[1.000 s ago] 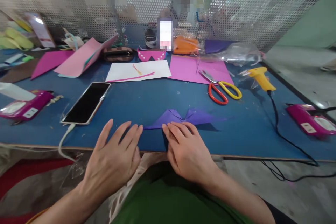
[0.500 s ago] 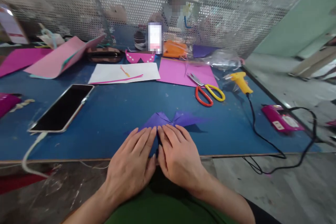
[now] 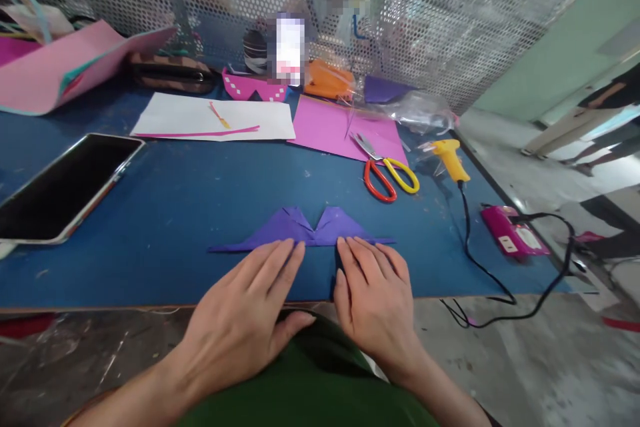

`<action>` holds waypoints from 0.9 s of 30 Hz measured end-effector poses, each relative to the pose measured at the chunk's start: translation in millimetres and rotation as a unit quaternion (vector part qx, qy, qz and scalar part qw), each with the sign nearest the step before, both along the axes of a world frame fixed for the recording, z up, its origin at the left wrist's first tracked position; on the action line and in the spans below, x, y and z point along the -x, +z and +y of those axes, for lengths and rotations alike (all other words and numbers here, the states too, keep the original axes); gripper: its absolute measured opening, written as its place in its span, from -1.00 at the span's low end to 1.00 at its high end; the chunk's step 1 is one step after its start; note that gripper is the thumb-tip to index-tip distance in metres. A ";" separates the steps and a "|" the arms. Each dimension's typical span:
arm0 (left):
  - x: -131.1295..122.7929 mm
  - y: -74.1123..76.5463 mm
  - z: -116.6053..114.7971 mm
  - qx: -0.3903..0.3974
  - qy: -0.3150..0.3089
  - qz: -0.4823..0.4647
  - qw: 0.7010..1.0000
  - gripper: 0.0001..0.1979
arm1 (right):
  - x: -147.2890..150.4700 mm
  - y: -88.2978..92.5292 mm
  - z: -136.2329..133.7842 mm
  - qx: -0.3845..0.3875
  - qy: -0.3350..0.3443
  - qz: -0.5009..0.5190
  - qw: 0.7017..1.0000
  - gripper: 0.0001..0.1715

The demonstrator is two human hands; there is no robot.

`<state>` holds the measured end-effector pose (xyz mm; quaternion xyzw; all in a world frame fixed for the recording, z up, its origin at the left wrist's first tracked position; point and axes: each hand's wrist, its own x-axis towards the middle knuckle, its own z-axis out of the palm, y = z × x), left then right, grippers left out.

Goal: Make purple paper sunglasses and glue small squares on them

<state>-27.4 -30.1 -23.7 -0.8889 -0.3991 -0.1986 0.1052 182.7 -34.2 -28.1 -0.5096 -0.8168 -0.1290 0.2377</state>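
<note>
A folded purple paper (image 3: 300, 230) lies flat near the front edge of the blue table (image 3: 190, 213), shaped like two peaks with long side points. My left hand (image 3: 245, 320) lies flat with fingers stretched out, its fingertips on the paper's lower left edge. My right hand (image 3: 375, 300) also lies flat and open, fingertips pressing the paper's lower right edge. Neither hand holds anything.
Red and yellow scissors (image 3: 387, 173) rest on a pink sheet (image 3: 330, 127). A yellow glue gun (image 3: 450, 159) with a black cord lies to the right, beside a magenta box (image 3: 513, 237). A phone (image 3: 65, 187) lies left. A white sheet (image 3: 215, 123) and a mesh screen (image 3: 450, 20) stand behind.
My hands were together at the paper's middle; they have slid apart along its lower edge. The paper now lies flatter and wider. The view has shifted left and closer.
</note>
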 end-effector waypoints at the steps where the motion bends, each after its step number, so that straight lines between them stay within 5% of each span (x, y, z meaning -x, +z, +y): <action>1: -6.6 1.8 2.7 0.005 -0.022 0.002 1.000 -0.37 | 1.2 0.0 0.0 0.001 -0.001 -0.001 1.000 -0.57; 7: -30.4 4.2 12.5 0.008 -0.034 0.039 0.999 -0.33 | -4.1 -0.3 0.0 0.018 -0.011 0.030 0.999 -0.59; 15: -28.5 2.4 12.0 -0.021 -0.032 0.043 0.998 -0.42 | -43.6 2.1 1.9 -0.021 -0.072 0.038 0.996 -0.64; 27: -32.4 7.9 13.4 -0.003 -0.021 0.053 0.998 -0.43 | -44.2 2.4 -1.9 -0.008 -0.090 0.040 0.995 -0.61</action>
